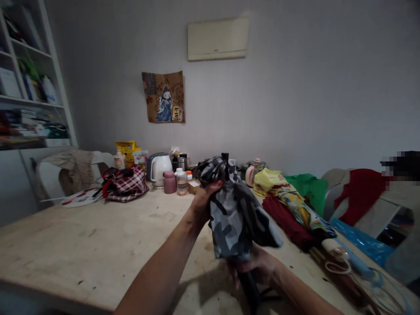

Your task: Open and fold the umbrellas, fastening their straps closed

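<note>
I hold a folded grey camouflage umbrella (231, 214) upright over the wooden table (98, 245). My left hand (201, 201) is wrapped round its upper canopy near the tip. Closed round the dark handle at the bottom is my right hand (257, 267), partly hidden by the loose fabric. Several other folded umbrellas lie to the right: a dark red one (288, 223), a yellow patterned one (292, 197) and a blue one (361, 240).
At the back of the table stand a white kettle (159, 168), a pink flask (169, 181), small bottles and a red plaid bag (126, 183). A bookshelf (29, 87) rises at left. A chair with cloth sits behind. Green fabric (308, 183) lies at right.
</note>
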Action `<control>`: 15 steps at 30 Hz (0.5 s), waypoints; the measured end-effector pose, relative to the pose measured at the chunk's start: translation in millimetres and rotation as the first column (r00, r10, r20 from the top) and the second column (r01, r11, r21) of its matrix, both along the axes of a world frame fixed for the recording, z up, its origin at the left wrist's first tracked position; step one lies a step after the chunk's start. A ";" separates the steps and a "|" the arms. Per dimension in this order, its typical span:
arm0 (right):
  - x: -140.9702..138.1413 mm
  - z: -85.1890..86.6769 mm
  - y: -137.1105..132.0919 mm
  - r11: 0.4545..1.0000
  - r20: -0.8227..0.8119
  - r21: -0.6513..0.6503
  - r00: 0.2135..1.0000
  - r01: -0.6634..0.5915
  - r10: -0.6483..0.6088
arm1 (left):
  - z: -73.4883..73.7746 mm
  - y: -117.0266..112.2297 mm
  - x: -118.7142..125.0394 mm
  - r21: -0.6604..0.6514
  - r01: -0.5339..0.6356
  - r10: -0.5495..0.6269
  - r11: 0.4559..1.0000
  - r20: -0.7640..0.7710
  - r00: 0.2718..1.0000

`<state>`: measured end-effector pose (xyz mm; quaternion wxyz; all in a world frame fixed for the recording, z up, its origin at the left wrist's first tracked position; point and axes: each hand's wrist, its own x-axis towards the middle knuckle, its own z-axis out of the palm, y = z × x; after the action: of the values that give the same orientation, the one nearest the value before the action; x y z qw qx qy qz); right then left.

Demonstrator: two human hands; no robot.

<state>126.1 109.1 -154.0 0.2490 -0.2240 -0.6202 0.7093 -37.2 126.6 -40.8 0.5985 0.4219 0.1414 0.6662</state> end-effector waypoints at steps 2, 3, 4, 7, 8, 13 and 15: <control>-5.2 1.1 0.0 0.988 -0.016 -0.031 0.988 0.150 -0.151 | 2.1 4.4 0.9 -0.008 -0.168 0.168 0.986 0.005 0.986; -7.2 2.1 -0.2 0.975 -0.003 -0.027 0.975 0.222 -0.222 | 0.9 6.7 1.0 -0.020 -0.220 0.220 0.975 0.003 0.976; -8.5 3.2 -0.6 0.963 0.017 -0.010 0.963 0.270 -0.270 | -1.5 8.7 0.6 -0.032 -0.235 0.235 0.971 -0.004 0.972; -8.6 5.6 -4.1 0.972 0.062 0.011 0.970 0.234 -0.234 | -12.5 11.0 -3.5 -0.039 -0.075 0.072 0.996 -0.054 0.996; -7.7 5.4 -6.0 0.983 0.069 -0.003 0.981 0.184 -0.184 | -16.8 10.4 -5.3 -0.032 0.002 -0.004 0.999 -0.075 0.997; -4.3 -13.0 -10.5 0.993 0.053 -0.118 0.999 -0.003 0.009 | -38.9 3.2 -8.7 -0.018 0.239 -0.240 0.971 -0.078 0.968; -3.9 -28.4 -6.7 0.978 0.019 -0.208 0.999 -0.032 0.037 | -48.2 3.1 -6.8 -0.036 0.307 -0.309 0.951 -0.053 0.950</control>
<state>122.2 102.4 -182.4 0.2049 -0.2460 -0.5495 0.7717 -44.0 129.7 -89.0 0.6963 0.4499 0.1002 0.5502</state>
